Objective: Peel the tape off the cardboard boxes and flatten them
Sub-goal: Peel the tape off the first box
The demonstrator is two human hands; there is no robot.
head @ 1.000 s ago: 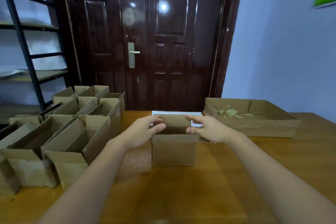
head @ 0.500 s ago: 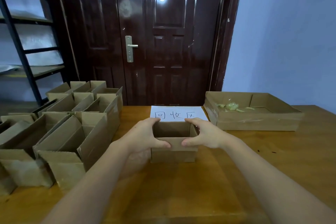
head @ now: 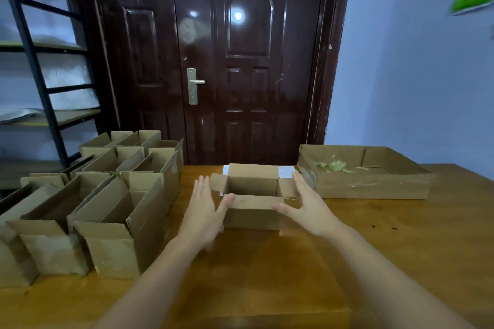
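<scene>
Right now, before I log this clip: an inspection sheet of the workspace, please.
Surface: wooden table, bare in front.
Job's things: small open box at centre, flaps out; group of open boxes at left.
Clutter: shallow tray with tape scraps; white sheet behind the box.
Grippers: left hand and right hand open, flanking the box.
Cables: nothing seen.
Surroundings: dark door, shelf rack.

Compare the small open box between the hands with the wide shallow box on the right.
The small box is narrow and deep; the shallow box is wide and low. The small box looks empty, while the shallow box holds crumpled tape scraps. The small box has flaps splayed outward; the shallow box shows none. Both are brown cardboard, open-topped, on the wooden table.
</scene>
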